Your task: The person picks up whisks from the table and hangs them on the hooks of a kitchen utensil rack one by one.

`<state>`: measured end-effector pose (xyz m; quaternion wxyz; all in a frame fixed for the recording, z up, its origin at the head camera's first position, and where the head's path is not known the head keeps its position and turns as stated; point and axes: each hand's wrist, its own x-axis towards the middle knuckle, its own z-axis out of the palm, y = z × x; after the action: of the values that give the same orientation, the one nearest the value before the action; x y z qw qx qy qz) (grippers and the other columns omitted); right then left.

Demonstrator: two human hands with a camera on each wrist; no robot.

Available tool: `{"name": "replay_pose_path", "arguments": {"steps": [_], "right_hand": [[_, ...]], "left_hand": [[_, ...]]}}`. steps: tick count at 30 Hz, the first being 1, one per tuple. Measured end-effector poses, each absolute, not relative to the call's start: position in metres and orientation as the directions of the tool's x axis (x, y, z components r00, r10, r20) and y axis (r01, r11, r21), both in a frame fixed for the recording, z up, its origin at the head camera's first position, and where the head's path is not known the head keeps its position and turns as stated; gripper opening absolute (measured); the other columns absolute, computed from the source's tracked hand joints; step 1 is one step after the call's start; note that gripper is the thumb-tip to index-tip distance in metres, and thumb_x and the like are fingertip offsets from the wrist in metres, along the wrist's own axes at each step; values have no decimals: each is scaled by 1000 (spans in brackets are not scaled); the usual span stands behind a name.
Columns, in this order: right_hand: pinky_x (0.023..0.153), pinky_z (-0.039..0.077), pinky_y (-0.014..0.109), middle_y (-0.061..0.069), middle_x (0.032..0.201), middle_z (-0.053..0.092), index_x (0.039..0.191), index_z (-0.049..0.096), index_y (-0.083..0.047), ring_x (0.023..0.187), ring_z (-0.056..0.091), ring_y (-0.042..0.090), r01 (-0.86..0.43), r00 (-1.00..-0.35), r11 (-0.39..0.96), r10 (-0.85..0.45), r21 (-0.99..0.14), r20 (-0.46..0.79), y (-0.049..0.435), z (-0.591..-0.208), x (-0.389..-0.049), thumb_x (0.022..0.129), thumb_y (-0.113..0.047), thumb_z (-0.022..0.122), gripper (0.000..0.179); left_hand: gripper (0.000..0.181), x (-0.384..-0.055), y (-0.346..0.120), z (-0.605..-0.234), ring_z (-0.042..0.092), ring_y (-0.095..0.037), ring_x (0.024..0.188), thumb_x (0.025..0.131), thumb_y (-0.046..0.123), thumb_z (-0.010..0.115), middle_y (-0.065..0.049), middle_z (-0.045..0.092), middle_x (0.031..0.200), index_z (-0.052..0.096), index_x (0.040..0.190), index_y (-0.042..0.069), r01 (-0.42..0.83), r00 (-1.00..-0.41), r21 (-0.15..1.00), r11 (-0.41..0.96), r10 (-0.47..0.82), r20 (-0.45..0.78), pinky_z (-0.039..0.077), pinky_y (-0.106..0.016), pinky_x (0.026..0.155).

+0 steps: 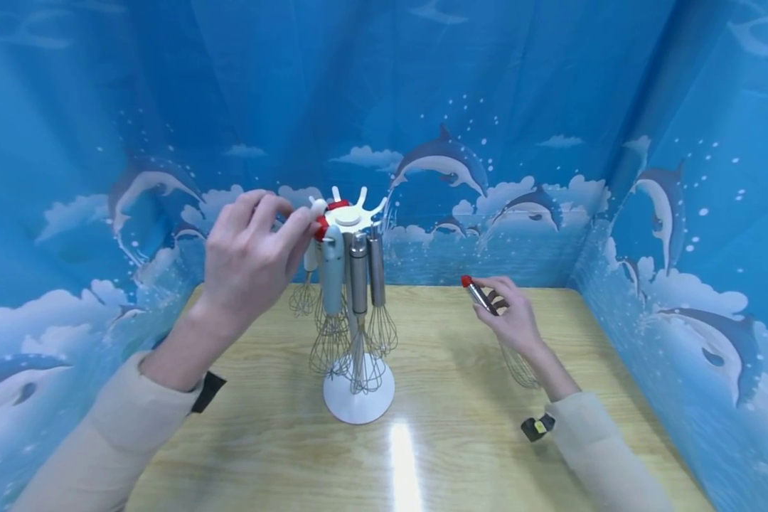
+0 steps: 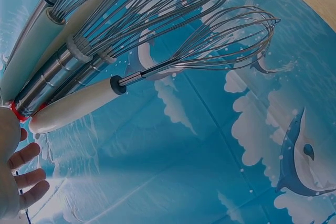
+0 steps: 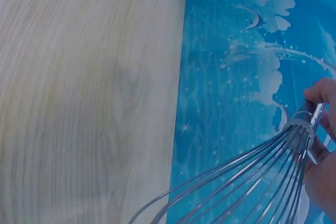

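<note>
A white whisk stand [image 1: 348,220] with a spoked top holds several hanging whisks. At its left side, my left hand [image 1: 249,242] pinches the red end [image 1: 321,229] of a whisk at a spoke tip; its handle is mostly hidden in the head view. Beside it hang a mint-handled whisk [image 1: 333,277] and a steel-handled whisk [image 1: 358,274]. The left wrist view shows a cream-handled whisk [image 2: 79,106] near the fingers [image 2: 31,177]. Off to the right, my right hand [image 1: 512,313] grips another steel whisk [image 1: 480,295] by its handle, red end upward and wires downward [image 3: 257,177].
The stand's round white base [image 1: 358,409] rests on a wood-grain table [image 1: 281,455]. Blue dolphin-print curtains [image 1: 518,107] enclose the back and both sides. Dark straps [image 1: 537,427] show at both wrists.
</note>
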<state>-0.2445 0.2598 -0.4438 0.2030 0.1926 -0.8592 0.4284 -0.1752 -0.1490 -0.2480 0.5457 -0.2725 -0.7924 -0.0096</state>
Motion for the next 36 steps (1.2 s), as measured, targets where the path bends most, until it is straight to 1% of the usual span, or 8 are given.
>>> {"name": "replay_pose_path", "arguments": {"steps": [3, 6, 8, 13, 19, 25, 36], "right_hand": [[70, 58, 16, 18, 122, 68, 134, 70, -5, 89, 60, 10, -530, -829, 548, -173, -648, 532, 253, -439, -241, 83, 12, 78, 55], [71, 57, 13, 18, 123, 68, 134, 70, -5, 90, 62, 12, -556, -812, 536, -184, -635, 555, 246, -434, -237, 83, 11, 78, 54], [71, 56, 11, 18, 124, 67, 134, 70, -4, 91, 61, 11, -576, -797, 518, -184, -633, 575, 242, -431, -236, 83, 12, 78, 54], [71, 57, 12, 18, 123, 68, 132, 71, -3, 89, 60, 8, -630, -754, 466, -174, -621, 634, 231, -427, -236, 81, 15, 78, 54], [72, 55, 9, 19, 122, 67, 131, 71, -3, 91, 60, 8, -676, -714, 427, -182, -600, 675, 218, -419, -234, 81, 15, 79, 54], [75, 56, 12, 20, 124, 67, 131, 71, -2, 92, 60, 7, -727, -666, 389, -201, -565, 718, 204, -406, -230, 81, 15, 79, 53], [78, 57, 11, 20, 122, 66, 132, 71, -2, 94, 59, 9, -749, -645, 332, -166, -574, 746, 184, -390, -225, 83, 14, 78, 52]], "left_hand": [[14, -175, -149, -248, 69, -40, 94, 102, 19, 69, -19, 73, 93, 74, 110, 8, 441, -258, -282, 852, 422, 869, 60, -50, 72], [15, -175, -149, -248, 69, -40, 94, 102, 19, 70, -19, 73, 93, 74, 110, 8, 441, -258, -283, 852, 422, 869, 60, -50, 72], [15, -175, -149, -248, 69, -40, 94, 102, 19, 69, -19, 73, 93, 75, 110, 8, 441, -257, -283, 852, 422, 869, 60, -50, 72], [15, -175, -149, -248, 69, -39, 94, 102, 20, 69, -19, 73, 93, 75, 109, 8, 440, -257, -283, 852, 422, 869, 60, -50, 71], [15, -175, -149, -247, 69, -40, 94, 102, 20, 70, -19, 73, 92, 74, 109, 8, 439, -256, -287, 852, 425, 868, 60, -50, 72], [15, -175, -149, -247, 69, -40, 94, 102, 20, 69, -19, 73, 92, 75, 109, 8, 436, -255, -287, 853, 422, 870, 60, -50, 71], [15, -174, -149, -248, 68, -40, 95, 102, 19, 69, -20, 73, 93, 75, 111, 9, 447, -269, -265, 855, 410, 871, 61, -51, 74]]}}
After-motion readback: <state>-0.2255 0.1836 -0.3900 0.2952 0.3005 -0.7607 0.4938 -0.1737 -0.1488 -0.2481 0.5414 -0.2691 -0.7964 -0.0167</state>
